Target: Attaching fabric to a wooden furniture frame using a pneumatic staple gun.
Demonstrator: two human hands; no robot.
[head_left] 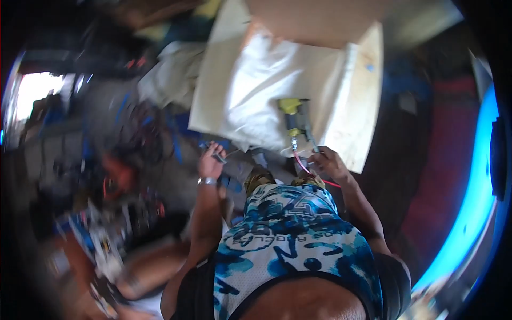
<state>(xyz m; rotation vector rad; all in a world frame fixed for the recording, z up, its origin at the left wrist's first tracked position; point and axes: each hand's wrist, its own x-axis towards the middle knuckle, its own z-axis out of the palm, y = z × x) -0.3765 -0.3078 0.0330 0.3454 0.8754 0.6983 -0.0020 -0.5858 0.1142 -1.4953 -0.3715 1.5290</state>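
Observation:
A yellow-green and black air staple gun (292, 117) rests on white cloth (258, 85) inside a wooden frame (352, 125). A pink-red air hose (300, 163) runs from its near end. My right hand (330, 162) has its fingers closed at the near end of the gun's grey magazine rail (311, 136). To the left, just off the frame's near corner, my left hand (212, 161) pinches a small grey strip (220, 158); blur hides whether it is a strip of staples. A silvery band circles my left wrist.
At lower left, another person's arm (154, 269) reaches beside blurred pale items (109, 242). A crumpled off-white cloth (173, 77) hangs left of the frame. Dark clutter with blue strips covers the left side. On the right are a red surface (442, 154) and a bright blue curved edge (474, 197).

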